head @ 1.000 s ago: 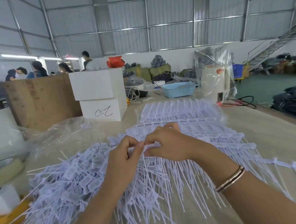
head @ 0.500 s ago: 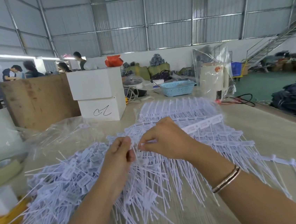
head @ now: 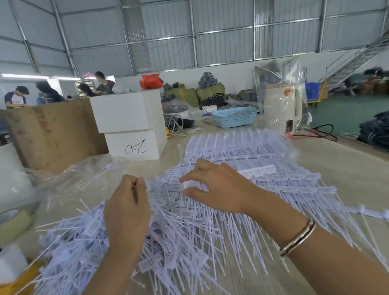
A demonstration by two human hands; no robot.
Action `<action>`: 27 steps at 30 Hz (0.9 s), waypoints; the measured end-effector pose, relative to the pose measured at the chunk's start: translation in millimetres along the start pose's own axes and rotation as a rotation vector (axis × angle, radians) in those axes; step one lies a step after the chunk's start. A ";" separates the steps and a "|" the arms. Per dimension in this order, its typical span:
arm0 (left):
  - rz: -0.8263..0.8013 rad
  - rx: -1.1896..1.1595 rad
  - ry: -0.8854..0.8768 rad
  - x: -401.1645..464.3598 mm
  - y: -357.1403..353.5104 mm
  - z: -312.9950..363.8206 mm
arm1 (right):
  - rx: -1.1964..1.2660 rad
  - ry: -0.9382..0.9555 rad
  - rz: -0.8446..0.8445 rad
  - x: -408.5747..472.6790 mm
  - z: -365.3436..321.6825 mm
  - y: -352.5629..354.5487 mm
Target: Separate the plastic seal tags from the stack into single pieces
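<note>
On table (head: 335, 175), pale wood-tone top, metal-walled hall behind. Tag stack (head: 236, 147) lies centre-far in joined rows; loose tags (head: 79, 250) heaped near-left. Right hand (head: 217, 188): thumb and fingers pinch end of 1 tag strip (head: 258, 171) over the stack. Left hand (head: 126, 209): fingers curled, thin tag stem pinched at fingertips. 2 white boxes (head: 131, 127) far-left, blue basket (head: 234, 117) far-centre, tape roll (head: 7, 222) at left edge. Bare tabletop to the right up to the table's right edge; green floor beyond.
</note>
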State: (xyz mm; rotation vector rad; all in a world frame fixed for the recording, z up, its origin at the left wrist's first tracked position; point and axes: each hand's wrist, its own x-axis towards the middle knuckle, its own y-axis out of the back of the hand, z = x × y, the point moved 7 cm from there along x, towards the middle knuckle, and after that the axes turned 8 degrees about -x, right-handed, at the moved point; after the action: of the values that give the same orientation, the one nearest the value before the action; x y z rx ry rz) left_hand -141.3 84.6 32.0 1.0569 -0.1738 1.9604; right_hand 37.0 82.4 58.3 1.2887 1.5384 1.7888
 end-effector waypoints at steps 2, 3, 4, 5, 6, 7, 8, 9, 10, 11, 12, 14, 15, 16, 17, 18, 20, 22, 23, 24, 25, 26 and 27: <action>0.000 0.188 -0.049 2.6 3.3 -2.2 | 0.075 -0.016 -0.063 -0.2 0.8 -5.9; 0.002 0.273 -0.041 3.3 4.4 -4.3 | 0.132 -0.021 -0.091 -0.7 0.8 -8.5; 0.006 0.338 -0.024 3.7 5.4 -5.8 | 0.204 -0.025 -0.115 -1.3 0.9 -10.8; 0.003 0.374 -0.025 4.1 5.0 -4.7 | 0.281 -0.028 -0.136 -2.6 0.4 -12.3; -0.023 0.374 -0.051 3.3 2.1 0.0 | 0.347 -0.031 -0.150 -3.9 0.2 -13.3; -0.080 0.330 -0.094 1.7 -3.6 7.5 | 0.392 -0.034 -0.157 -4.9 -0.1 -13.7; -0.161 0.229 -0.122 -0.7 -10.8 16.0 | 0.418 -0.037 -0.157 -5.1 -0.5 -14.3; -0.249 0.079 -0.102 -4.4 -18.4 23.3 | 0.430 -0.034 -0.154 -5.1 -1.8 -15.0; -0.334 -0.071 -0.043 -9.6 -26.6 28.3 | 0.431 -0.021 -0.146 -4.6 -4.2 -15.6; -0.406 -0.179 0.025 -15.0 -35.2 30.7 | 0.426 -0.003 -0.136 -3.7 -7.7 -16.0; -0.470 -0.241 0.094 -20.8 -43.2 31.9 | 0.425 0.017 -0.126 -3.1 -10.7 -16.5; -0.575 -0.326 0.221 -30.4 -56.3 28.7 | 0.427 0.051 -0.113 -1.7 -14.2 -18.5; -0.597 -0.359 0.257 -32.2 -59.4 26.3 | 0.418 0.064 -0.113 -1.7 -15.2 -19.4; -0.596 -0.377 0.272 -31.9 -60.1 24.4 | 0.403 0.075 -0.115 -2.0 -15.3 -20.4; -0.580 -0.387 0.276 -30.1 -59.1 22.3 | 0.390 0.081 -0.119 -2.5 -14.9 -21.1; -0.550 -0.386 0.267 -27.7 -56.5 20.3 | 0.384 0.078 -0.130 -3.4 -13.4 -21.6; -0.469 -0.352 0.205 -23.0 -48.8 19.8 | 0.360 0.035 -0.176 -5.0 -5.1 -21.5; -0.420 -0.320 0.145 -20.8 -41.9 21.9 | 0.276 -0.017 -0.222 -5.1 7.1 -20.1; -0.410 -0.318 0.123 -20.6 -40.3 23.5 | 0.236 -0.037 -0.241 -4.6 12.2 -19.5; -0.406 -0.315 0.106 -21.1 -39.8 24.6 | 0.223 -0.053 -0.257 -4.5 15.6 -19.2; -0.405 -0.308 0.097 -21.8 -39.7 25.8 | 0.236 -0.060 -0.270 -4.4 17.1 -19.1; -0.411 -0.303 0.098 -22.5 -40.7 26.0 | 0.266 -0.059 -0.274 -4.5 16.7 -18.6; -0.425 -0.313 0.105 -23.4 -42.2 26.3 | 0.298 -0.057 -0.273 -4.3 15.8 -17.8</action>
State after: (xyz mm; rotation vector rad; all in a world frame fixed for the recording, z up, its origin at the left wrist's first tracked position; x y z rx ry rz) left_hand -87.7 82.6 20.3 0.7155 -0.1754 1.5388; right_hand 48.4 91.9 39.2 1.1778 1.8986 1.3819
